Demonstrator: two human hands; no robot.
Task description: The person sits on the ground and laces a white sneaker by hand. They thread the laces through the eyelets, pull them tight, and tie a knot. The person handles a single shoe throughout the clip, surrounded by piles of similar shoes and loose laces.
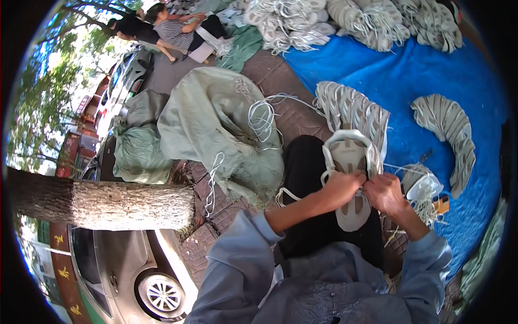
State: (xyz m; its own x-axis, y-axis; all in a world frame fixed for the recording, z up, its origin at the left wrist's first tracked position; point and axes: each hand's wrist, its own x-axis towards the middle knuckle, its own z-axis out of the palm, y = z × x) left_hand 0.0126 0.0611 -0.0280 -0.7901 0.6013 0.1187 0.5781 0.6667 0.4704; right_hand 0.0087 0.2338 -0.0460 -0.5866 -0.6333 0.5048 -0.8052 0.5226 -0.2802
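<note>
A beige and white shoe upper point(353, 154) lies over my dark-trousered lap, its padded collar away from me and its rounded toe toward me. My left hand point(345, 188) is closed on its middle, fingertips pinching near the lacing opening. Just beside it, my right hand point(384, 193) is closed too, its fingers gripping the upper's right side. Whether a lace is also between the fingers is hidden. A white shoelace point(288, 195) loops out left of my left forearm. Beyond the upper, a row of nested shoe uppers point(353, 108) leans close.
A blue sheet point(399, 81) carries a curved stack of uppers point(450, 135) and large bundles point(372, 21). A pale sack point(216, 119) with loose laces lies left, near a tree trunk point(129, 204) and a parked car point(124, 270). Two people point(175, 32) sit farther off.
</note>
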